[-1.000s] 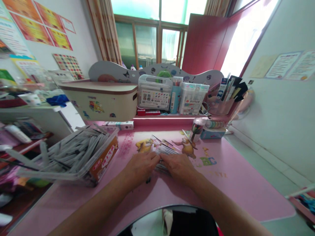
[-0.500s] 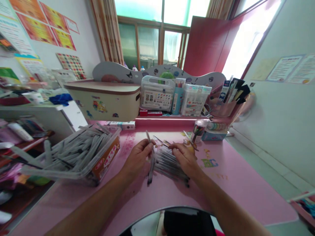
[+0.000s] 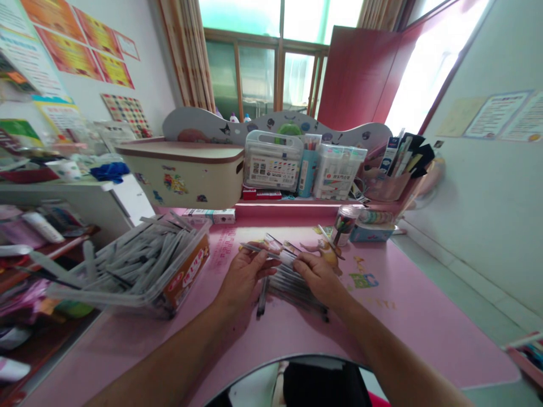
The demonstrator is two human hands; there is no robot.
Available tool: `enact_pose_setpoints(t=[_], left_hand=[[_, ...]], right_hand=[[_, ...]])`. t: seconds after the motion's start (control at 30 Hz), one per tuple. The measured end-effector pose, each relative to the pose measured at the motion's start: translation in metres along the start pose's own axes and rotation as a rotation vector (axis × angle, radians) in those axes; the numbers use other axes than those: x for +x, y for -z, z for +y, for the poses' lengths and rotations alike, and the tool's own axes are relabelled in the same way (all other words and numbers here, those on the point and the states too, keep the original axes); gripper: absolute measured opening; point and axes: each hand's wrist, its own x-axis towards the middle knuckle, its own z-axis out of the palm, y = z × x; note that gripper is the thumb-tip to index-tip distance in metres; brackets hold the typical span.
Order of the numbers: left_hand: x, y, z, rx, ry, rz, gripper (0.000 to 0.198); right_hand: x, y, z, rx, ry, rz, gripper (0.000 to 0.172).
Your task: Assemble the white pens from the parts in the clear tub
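Note:
My left hand (image 3: 245,272) is closed in a pinch around a slim grey pen (image 3: 253,248), which lies nearly level and points toward my other hand. My right hand (image 3: 317,275) is closed too, its fingertips near the pen's far end. What those fingertips hold is blurred. Below both hands, a row of slim grey pens (image 3: 292,285) lies side by side on the pink desk (image 3: 203,339). Another dark-ended pen (image 3: 262,298) rests apart, left of the row. A clear tub (image 3: 169,282) on the left is heaped with grey translucent sticks (image 3: 142,257).
A clear jar (image 3: 344,223) of dark-tipped items stands behind my right hand, beside a blue box (image 3: 372,233). On the back shelf are a cream lidded bin (image 3: 186,183), a clear marker case (image 3: 274,164) and a pink holder (image 3: 386,185) with tools.
The pen in my left hand has tipped from upright to nearly level. My right fingertips no longer show the thin dark stick clearly. The view has shifted slightly.

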Motion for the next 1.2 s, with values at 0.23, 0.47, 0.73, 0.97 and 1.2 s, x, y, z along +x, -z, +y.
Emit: enact_pose_setpoints(t=[0.23,0.47,0.73,0.97,1.2], left_hand=[[0.002,0.000,-0.005,-0.093,0.034,-0.002,0.026],[0.001,0.003,-0.007,-0.098,0.023,-0.029,0.025],[0.002,0.003,-0.011,-0.118,0.026,-0.036,0.024],[0.001,0.002,-0.010,-0.135,0.023,-0.040,0.025],[0.000,0.001,-0.010,-0.120,0.009,-0.015,0.024]], right_hand=[[-0.001,0.000,-0.001,0.083,0.018,0.046,0.022],[-0.001,-0.001,0.000,0.038,0.012,0.033,0.018],[-0.001,-0.001,0.000,-0.015,0.007,0.032,0.033],[-0.003,-0.002,0.001,0.081,0.007,0.075,0.022],[-0.002,-0.002,0.001,0.069,0.011,0.076,0.018]])
